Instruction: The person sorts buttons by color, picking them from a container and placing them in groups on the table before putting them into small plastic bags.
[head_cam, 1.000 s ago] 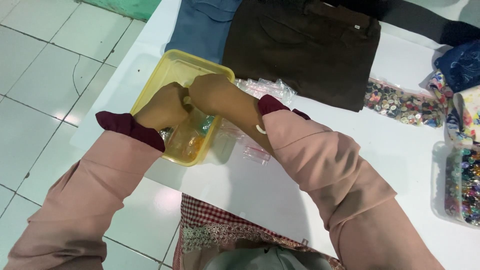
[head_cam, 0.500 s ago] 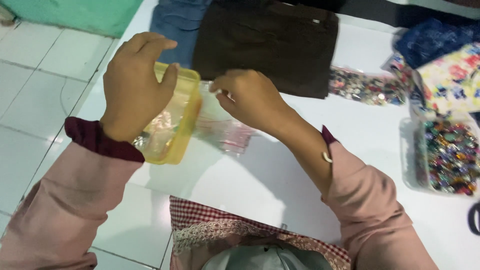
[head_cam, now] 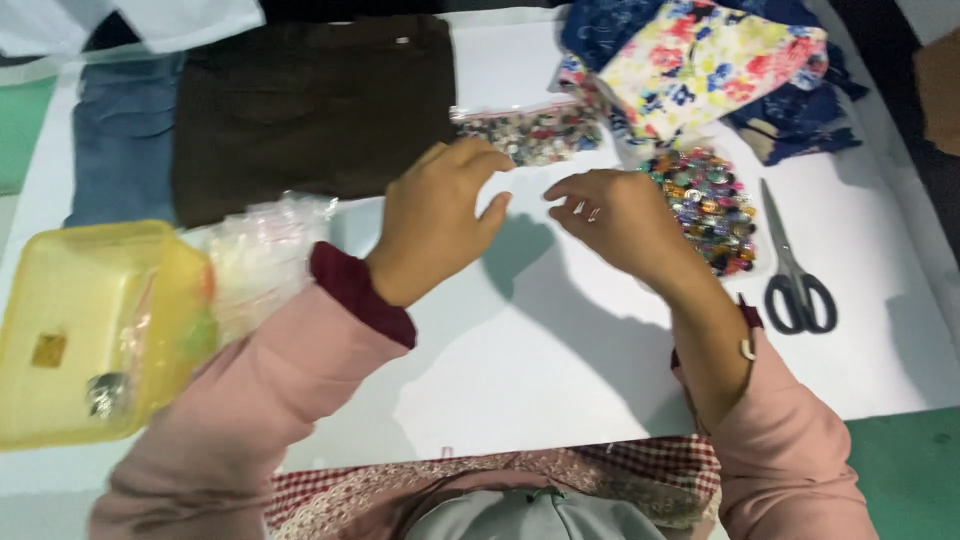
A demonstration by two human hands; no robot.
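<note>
Both hands hover over the white bench (head_cam: 560, 340), fingers loosely spread and nothing caught in either grip. The left hand (head_cam: 440, 215) reaches toward the clear bag of mixed buttons (head_cam: 530, 130), its fingertips just short of the bag's near edge. The right hand (head_cam: 620, 220) hangs just beside the tray of coloured beads (head_cam: 705, 195). Black scissors (head_cam: 795, 265) lie to the right; a yellow plastic box (head_cam: 90, 330) sits far left, near crumpled clear bags (head_cam: 260, 250).

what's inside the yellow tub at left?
Yellow plastic tub: a small dark metallic item and a tan square show through its base. The pink sleeve hides its near-right corner.
</note>
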